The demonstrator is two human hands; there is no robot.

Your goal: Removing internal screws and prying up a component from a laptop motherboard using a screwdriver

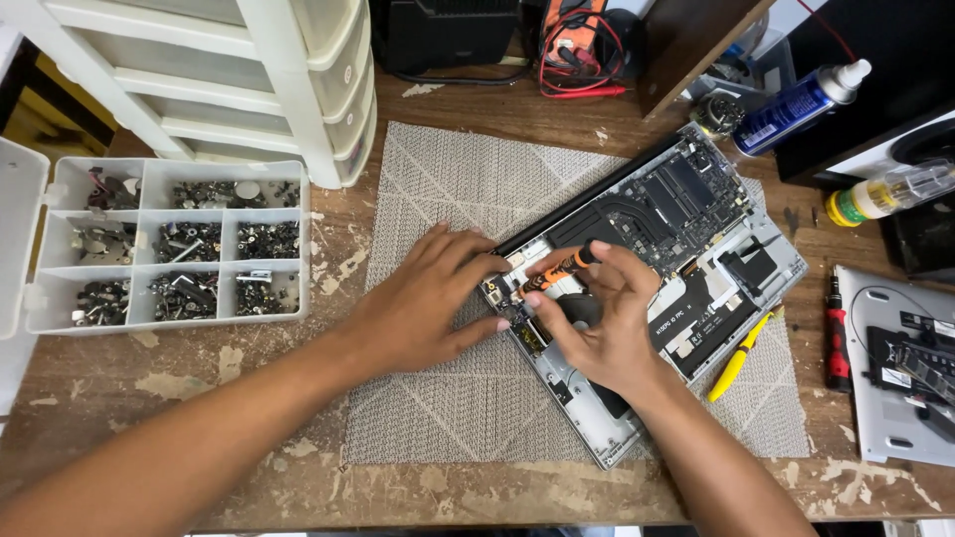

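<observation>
Opened laptop [657, 259] under work on the worktop [119, 378].
An orange screwdriver [555, 270] is gripped by the right hand [602, 323]; the laptop's edge is pressed by the flat, unclenched left hand [428, 303].

I see a worn wooden worktop [249, 383] with flaking paint. On it lie a grey woven mat [468, 398], a clear parts box [179, 244] of screws, a white drawer unit [259, 70], a spray can [801, 99] and a red screwdriver [836, 338].
</observation>
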